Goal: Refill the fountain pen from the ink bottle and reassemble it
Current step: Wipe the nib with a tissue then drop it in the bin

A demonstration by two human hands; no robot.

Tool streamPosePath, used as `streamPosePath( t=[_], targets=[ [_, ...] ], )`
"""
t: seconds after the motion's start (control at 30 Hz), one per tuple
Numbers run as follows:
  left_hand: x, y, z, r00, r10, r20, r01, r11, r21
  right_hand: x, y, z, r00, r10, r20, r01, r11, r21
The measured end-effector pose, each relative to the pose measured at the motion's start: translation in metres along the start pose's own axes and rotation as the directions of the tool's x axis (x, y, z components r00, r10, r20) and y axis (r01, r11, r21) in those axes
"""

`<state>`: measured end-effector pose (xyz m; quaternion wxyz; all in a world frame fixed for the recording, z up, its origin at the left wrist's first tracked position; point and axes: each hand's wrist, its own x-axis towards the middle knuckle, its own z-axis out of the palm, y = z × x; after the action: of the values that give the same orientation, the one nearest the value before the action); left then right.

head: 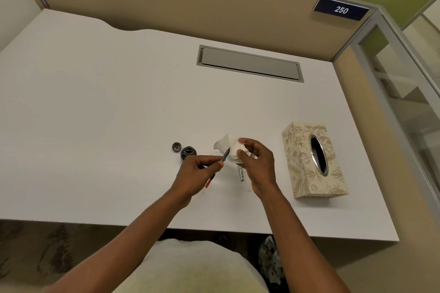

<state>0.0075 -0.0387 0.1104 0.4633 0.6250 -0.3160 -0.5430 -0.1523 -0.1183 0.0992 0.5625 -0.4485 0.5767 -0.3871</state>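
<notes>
My left hand (198, 172) pinches the pen's nib section (225, 155), nib pointing up and right; its red-ended converter (210, 180) sticks out below the hand. My right hand (258, 164) holds a crumpled white tissue (232, 150) against the nib tip. The open ink bottle (188, 152) stands on the white desk (95, 126) just left of my left hand, with its cap (176, 147) lying beside it further left. A silver pen barrel (241, 173) lies on the desk between my hands, partly hidden by the right one.
A floral tissue box (312, 162) stands to the right of my right hand. A grey cable hatch (250, 63) is set into the desk further back. Beige partition walls enclose the desk at the back and right. The desk's front edge is near my forearms.
</notes>
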Motion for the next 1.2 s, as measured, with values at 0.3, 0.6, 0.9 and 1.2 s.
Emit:
streamPosePath(
  t=[0.3,0.6,0.9,1.2],
  targets=[
    [0.004,-0.004,0.001,0.998,-0.012,-0.057,0.017,0.996,0.083,-0.008,-0.024,0.000,0.969,0.117,0.216,-0.173,0.950,0.260],
    [0.006,-0.011,0.000,0.999,0.005,-0.041,0.003,0.982,0.187,-0.004,-0.022,-0.001,0.916,0.217,0.338,-0.290,0.939,0.183],
    [0.008,-0.010,-0.004,1.000,0.022,0.000,-0.021,0.988,0.154,-0.003,-0.017,0.006,0.941,0.228,0.249,-0.283,0.935,0.215],
    [0.005,-0.012,-0.007,1.000,0.004,-0.022,-0.001,0.993,0.119,0.008,-0.015,-0.004,0.953,0.285,0.100,-0.301,0.872,0.386]
  ],
)
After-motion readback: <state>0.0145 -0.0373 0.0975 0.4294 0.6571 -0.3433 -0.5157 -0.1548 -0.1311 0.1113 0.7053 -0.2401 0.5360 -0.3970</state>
